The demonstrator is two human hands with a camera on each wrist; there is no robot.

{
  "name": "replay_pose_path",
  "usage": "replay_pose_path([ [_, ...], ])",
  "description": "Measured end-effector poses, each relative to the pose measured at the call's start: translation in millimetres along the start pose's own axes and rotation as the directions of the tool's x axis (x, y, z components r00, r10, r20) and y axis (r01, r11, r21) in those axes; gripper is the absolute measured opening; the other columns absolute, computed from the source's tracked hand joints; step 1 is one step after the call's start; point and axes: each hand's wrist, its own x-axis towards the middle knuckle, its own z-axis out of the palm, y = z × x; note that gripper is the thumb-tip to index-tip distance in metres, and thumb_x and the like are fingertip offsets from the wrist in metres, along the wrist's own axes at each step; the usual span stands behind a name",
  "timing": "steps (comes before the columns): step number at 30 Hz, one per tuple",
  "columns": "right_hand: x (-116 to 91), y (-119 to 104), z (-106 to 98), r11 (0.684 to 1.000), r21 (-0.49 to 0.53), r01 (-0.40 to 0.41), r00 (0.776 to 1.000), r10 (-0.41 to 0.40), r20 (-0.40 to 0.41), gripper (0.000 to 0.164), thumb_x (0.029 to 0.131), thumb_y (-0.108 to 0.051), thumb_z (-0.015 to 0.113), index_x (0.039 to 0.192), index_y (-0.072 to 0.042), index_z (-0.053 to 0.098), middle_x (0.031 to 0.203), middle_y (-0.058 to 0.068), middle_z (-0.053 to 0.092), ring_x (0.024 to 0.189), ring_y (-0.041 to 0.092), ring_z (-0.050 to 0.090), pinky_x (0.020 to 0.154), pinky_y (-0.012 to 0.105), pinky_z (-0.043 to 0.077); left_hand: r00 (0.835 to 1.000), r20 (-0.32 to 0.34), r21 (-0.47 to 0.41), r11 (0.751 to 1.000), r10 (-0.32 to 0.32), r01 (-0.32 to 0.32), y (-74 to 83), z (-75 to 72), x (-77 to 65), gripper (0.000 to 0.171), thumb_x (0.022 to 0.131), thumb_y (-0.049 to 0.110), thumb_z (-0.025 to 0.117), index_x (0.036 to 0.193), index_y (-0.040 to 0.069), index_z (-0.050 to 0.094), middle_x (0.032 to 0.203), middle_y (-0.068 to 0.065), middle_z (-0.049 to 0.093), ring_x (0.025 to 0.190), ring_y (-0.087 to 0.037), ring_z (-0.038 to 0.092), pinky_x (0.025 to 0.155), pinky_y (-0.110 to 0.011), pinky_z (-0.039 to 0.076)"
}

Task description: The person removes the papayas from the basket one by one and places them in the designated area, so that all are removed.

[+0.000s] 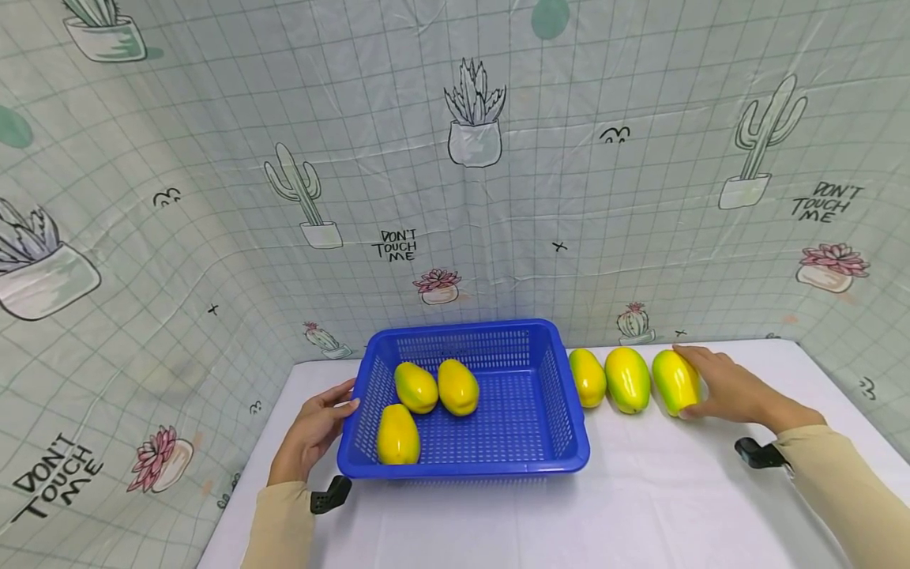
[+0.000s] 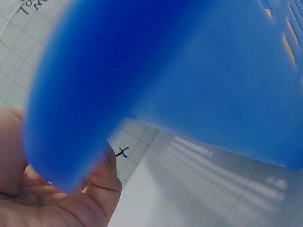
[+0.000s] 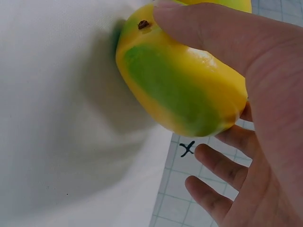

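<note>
In the head view a blue plastic basket [image 1: 462, 471] holds three yellow mangoes, two at the back [image 1: 416, 388] [image 1: 458, 387] and one at the front left [image 1: 398, 435]. My left hand [image 1: 313, 431] grips the basket's left rim with thumb and fingers; in the left wrist view the rim [image 2: 80, 94] hides part of that hand. To the basket's right, my right hand [image 1: 725, 387] holds the rightmost yellow-green mango [image 1: 675, 382] between thumb and fingers. Up close in the right wrist view, the thumb lies over this mango [image 3: 170, 90] near its brown stem end, other fingers spread beyond.
Two more mangoes [image 1: 628, 380] [image 1: 588, 378] stand in a row between the basket and the right hand. A white cloth [image 1: 483, 525] covers the table. Behind and at the sides hangs a grid-patterned curtain [image 1: 540, 197] with plant drawings.
</note>
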Motion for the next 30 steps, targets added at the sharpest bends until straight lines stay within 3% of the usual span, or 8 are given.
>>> replay_pose_path([
  [18,5.9,6.2,-0.2,0.998,0.005,0.057,0.998,-0.057,0.003,0.113,0.071,-0.034,0.097,0.15,0.017,0.037,0.145,0.043,0.044,0.123,0.062,0.05,0.1,0.075,0.044,1.0,0.008,0.01,1.0,0.0,0.0,0.0,-0.3,-1.1,0.056,0.107,0.004,0.06,0.16,0.0,0.043,0.152,-0.026,0.044,0.091,-0.012,0.064,0.08,-0.017,0.057],
  [30,7.2,5.5,-1.9,0.999,0.005,0.049,0.999,-0.049,0.008,0.113,0.069,-0.033,0.098,0.151,0.015,0.038,0.144,0.042,0.045,0.121,0.059,0.052,0.096,0.072,0.048,1.0,0.004,0.009,1.0,-0.009,0.009,1.5,0.0,-1.3,0.056,0.106,0.003,0.06,0.16,0.001,0.043,0.15,-0.025,0.044,0.091,-0.013,0.063,0.08,-0.016,0.056],
])
